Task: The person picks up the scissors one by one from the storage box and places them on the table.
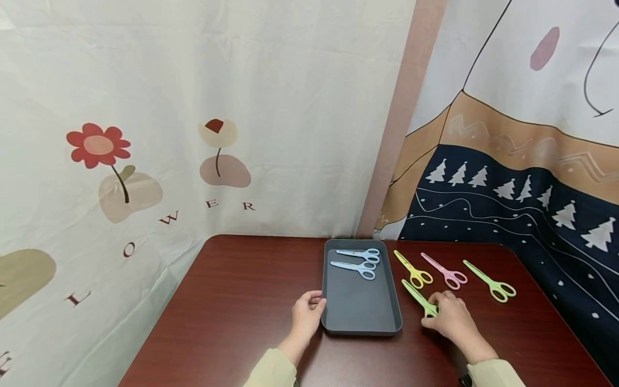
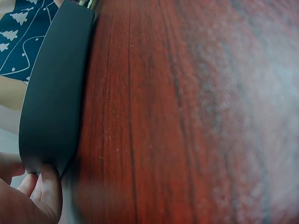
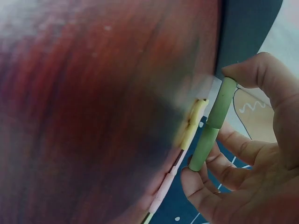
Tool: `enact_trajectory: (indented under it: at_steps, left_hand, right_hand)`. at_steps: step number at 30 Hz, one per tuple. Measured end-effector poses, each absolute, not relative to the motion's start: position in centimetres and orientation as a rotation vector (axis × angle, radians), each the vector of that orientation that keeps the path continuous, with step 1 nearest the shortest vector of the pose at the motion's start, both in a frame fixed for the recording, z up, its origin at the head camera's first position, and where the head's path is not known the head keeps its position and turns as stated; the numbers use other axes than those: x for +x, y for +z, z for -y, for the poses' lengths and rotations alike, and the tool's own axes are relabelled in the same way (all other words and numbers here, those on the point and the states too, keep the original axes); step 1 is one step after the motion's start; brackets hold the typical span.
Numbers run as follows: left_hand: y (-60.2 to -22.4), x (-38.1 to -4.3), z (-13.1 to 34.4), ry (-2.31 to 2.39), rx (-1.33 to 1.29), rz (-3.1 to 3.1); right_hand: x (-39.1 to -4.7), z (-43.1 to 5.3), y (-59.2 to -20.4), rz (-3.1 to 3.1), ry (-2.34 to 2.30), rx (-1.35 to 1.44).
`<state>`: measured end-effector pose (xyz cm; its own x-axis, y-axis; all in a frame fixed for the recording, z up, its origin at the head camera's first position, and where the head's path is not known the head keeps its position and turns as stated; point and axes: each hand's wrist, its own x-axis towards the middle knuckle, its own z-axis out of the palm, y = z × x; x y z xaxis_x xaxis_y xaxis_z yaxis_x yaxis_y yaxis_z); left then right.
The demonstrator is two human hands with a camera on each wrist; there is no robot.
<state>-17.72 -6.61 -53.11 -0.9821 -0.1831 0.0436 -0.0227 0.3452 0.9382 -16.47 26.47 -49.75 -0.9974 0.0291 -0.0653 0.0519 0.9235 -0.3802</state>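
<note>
My left hand (image 1: 307, 314) grips the left side of a dark grey tray (image 1: 360, 314); in the left wrist view, its fingers (image 2: 50, 189) meet the end of the tray's side wall (image 2: 58, 88). Two pairs of light blue scissors, an upper pair (image 1: 354, 252) and a lower pair (image 1: 349, 265), lie in the tray's far half. Right of the tray, my right hand (image 1: 452, 318) holds green scissors (image 1: 417, 296) by the handles, blades pointing away to the left. The right wrist view shows thumb and fingers pinching the edges of the green handles (image 3: 221, 105).
Beyond the right hand lie yellow scissors (image 1: 405, 262), pink scissors (image 1: 432, 262) and another green pair (image 1: 479, 274) on the brown wooden table (image 1: 242, 306). Printed cloths, one pale with flowers (image 1: 314, 107) and one dark with trees (image 1: 488, 209), hang behind the table.
</note>
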Motion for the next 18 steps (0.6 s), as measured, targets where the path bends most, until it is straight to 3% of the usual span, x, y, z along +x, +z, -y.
enact_trajectory:
  at_steps: [18]
  left_hand:
    - [-53.01, -17.68, 6.66, -1.715, 0.189, 2.461]
  right_hand:
    - [-16.14, -26.43, -50.24, -3.007, -0.564, 0.044]
